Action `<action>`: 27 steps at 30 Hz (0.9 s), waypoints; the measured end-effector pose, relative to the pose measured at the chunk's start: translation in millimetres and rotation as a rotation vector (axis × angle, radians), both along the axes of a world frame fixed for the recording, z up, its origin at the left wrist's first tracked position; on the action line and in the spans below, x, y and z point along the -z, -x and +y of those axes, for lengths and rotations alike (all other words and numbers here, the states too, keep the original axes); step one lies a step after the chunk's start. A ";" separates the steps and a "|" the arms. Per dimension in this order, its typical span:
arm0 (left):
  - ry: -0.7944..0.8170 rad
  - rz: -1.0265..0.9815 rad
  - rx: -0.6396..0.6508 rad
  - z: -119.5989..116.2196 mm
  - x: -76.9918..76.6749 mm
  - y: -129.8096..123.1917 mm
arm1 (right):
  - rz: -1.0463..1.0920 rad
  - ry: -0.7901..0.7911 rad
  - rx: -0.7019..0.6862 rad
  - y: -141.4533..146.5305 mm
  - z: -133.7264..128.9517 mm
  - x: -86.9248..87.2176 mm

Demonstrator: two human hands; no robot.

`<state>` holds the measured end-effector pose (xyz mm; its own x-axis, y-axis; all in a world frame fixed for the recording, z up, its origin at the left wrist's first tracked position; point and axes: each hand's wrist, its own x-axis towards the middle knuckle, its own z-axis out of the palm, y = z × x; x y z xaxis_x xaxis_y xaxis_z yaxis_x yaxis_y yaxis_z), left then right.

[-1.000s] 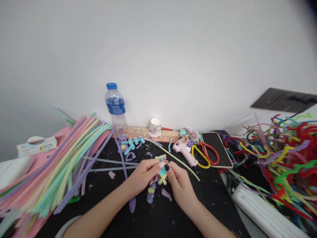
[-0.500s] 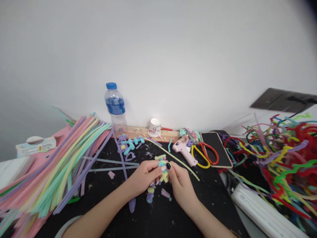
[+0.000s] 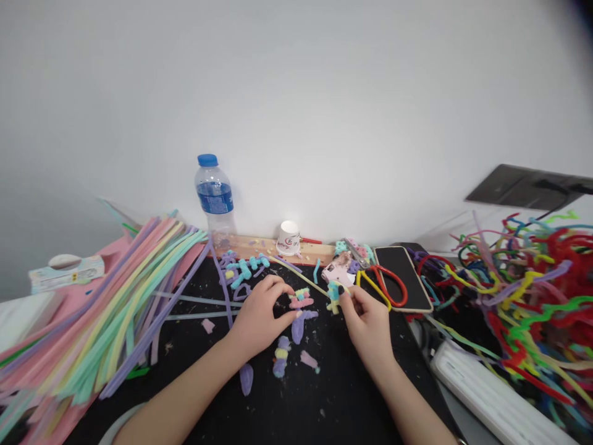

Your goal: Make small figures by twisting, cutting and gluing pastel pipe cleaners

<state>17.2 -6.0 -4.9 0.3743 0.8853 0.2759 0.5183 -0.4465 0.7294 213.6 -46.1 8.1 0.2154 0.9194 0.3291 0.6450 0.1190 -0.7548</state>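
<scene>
My right hand (image 3: 368, 315) pinches a small yellow-and-blue pipe cleaner piece (image 3: 333, 296) between thumb and finger, above the black table. To its left, my left hand (image 3: 262, 314) has thumb and fingers apart beside a pink-and-yellow pipe cleaner piece (image 3: 301, 299); whether the fingertips touch it I cannot tell. Just below the left thumb is a purple fuzzy piece (image 3: 301, 326). Nearer me lie a purple-and-yellow fuzzy piece (image 3: 280, 356) and a pale purple scrap (image 3: 309, 360).
Long pastel pipe cleaners (image 3: 139, 296) are heaped at left, tangled coloured ones (image 3: 532, 309) at right. Along the back stand a water bottle (image 3: 215, 201) and a paper cup (image 3: 289, 238). Red-and-yellow-handled scissors (image 3: 393, 285), a pink glue gun (image 3: 340, 272) and a phone (image 3: 402, 275) lie at right.
My hands have come apart. The right one has moved right with the yellow-and-blue piece; the left has opened near the pink-and-yellow piece. The purple piece between them now shows.
</scene>
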 end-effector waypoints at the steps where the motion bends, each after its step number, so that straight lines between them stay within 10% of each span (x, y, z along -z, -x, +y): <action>1: -0.009 0.020 0.010 -0.6 1.4 -0.1 | 0.000 0.003 -0.009 -0.4 0.6 0.2; 13: 0.014 -0.054 0.066 5.8 7.0 2.5 | -0.010 0.304 -0.394 -2.1 1.5 7.9; 27: -0.005 -0.019 0.047 6.9 7.7 2.0 | -0.357 0.399 -0.279 18.5 -4.2 5.6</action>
<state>15.3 0.9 -12.6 0.4102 0.8654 0.2877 0.4824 -0.4736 0.7369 195.1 -50.3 2.6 -0.1122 0.9927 -0.0450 0.8518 0.0728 -0.5188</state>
